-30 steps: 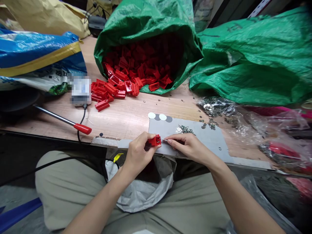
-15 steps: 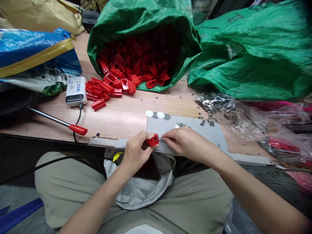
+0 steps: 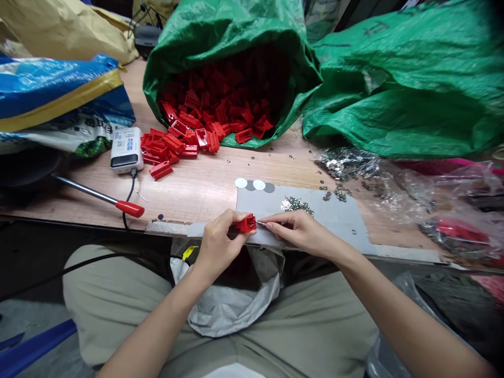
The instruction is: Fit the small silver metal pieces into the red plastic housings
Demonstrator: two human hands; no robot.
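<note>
**Head camera: both hands meet on one red part at the table's front edge**

Here we are, looking down. The left hand (image 3: 218,247) is closed on a small red plastic part (image 3: 246,223), thumb on top, fingers curled under. It sits right at the near edge of the grey board (image 3: 338,220). The right hand (image 3: 303,233) comes in from the other side with fingers narrow, pinching a thin metal pin (image 3: 261,224). The pin's tip is right at the part's right face. So the part lies between the two hands, gripped by the left and just beside the right fingertips.

Now the containers. Straight ahead, a green sack (image 3: 220,37) lies on its side, mouth open toward the person and packed with more red parts (image 3: 232,100). A spill of them (image 3: 173,144) runs out onto the wooden table (image 3: 205,184). To its right a second green sack (image 3: 405,84) is folded over, contents hidden. Beneath that sack, a clear plastic bag (image 3: 346,163) holds tiny metal bits. A loose heap of metal bits (image 3: 297,205) sits on the grey board, near the right hand. Below the hands, a grey bag (image 3: 232,304) hangs open over the lap; what is inside I cannot tell.

Off to the left: a power bank (image 3: 126,149) with its cable, a red-handled screwdriver (image 3: 102,198) and a blue bag (image 3: 59,94).
</note>
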